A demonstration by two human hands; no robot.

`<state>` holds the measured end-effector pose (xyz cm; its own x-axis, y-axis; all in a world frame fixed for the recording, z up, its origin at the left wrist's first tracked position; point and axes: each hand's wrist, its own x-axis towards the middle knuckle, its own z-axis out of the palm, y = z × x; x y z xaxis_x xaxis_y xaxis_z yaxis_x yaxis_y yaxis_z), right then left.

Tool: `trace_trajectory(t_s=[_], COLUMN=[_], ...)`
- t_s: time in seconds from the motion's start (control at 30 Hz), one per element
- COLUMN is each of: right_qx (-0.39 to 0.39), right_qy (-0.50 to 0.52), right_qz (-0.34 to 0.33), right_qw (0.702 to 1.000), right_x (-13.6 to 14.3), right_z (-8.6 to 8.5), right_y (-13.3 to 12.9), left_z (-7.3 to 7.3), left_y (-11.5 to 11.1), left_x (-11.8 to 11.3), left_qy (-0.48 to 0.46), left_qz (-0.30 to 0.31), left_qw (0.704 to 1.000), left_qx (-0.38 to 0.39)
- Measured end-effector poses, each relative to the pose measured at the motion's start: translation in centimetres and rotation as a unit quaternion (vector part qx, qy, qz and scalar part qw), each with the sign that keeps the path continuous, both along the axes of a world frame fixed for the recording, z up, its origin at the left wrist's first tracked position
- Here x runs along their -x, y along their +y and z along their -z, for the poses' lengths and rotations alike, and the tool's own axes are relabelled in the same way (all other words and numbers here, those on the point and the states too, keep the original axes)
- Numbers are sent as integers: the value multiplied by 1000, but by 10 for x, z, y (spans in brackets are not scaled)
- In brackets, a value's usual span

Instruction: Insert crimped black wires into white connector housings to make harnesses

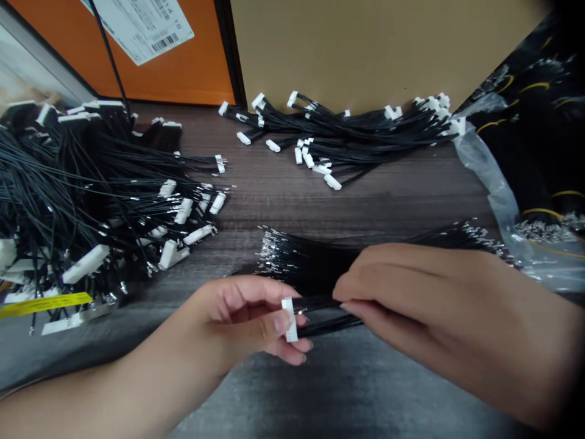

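Between the thumb and fingers of my left hand [256, 323] is a white connector housing [289, 326], with black wires [320, 329] running out of it to the right. My right hand [425, 311] pinches one or more black wires a short way from the housing; its fingertips hide exactly how many. A small shiny metal tip shows beside the housing, close to my left thumb. Just behind both hands lies a bundle of loose black wires [315, 256] with bare metal terminals at its ends, partly covered by my right hand.
A large heap of black wire harnesses [91, 171] with white connectors fills the left side, a yellow strip [50, 303] across it. More harnesses [365, 128] lie at the back, before an orange box [183, 67] and a tan panel [365, 49]. Clear plastic bags [489, 177] with wire bundles stand right.
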<state>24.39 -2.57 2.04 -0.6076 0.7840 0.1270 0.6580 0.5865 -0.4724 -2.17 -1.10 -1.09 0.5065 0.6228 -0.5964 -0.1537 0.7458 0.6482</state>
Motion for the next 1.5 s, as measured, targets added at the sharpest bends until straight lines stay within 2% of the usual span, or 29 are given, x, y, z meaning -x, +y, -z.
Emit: trace_trajectory(t_s=[0.07,0.23,0.37,0.6,0.8,0.93,1.07,1.23,1.37,1.5], right_qx=[-31,-124,-105,-97,-140,-103,-77,-65,13,58], right_qy=[-18,-25,-13,9,-5,7,39,27,3,-10], right_qz=[-3,-75,-53,-38,-86,-81,-72,-110,-74,-32], right_qw=[999,989,993,995,986,991,994,991,997,998], right_x=[-1,12,17,19,18,16,21,22,21,54], right_z=[6,9,7,11,11,10,14,17,-3,-20], right_y=[-7,-3,0,-2,-2,1,1,1,24,64], left_z=[1,-3,-9,-5,-1,2,-4,-9,-3,4], left_y=[0,3,5,1,0,0,2,2,1,-1], left_x=[2,0,-4,1,2,1,-2,-7,-11,-11], left_qy=[10,23,34,13,4,-17,-25,-6,-11,7], left_qz=[3,3,4,-1,3,14,20,15,9,0], left_qw=[1000,1000,999,1000,1000,1000,999,1000,999,999], left_qx=[-4,1,15,3,-2,-14,-22,-26,-28,-31])
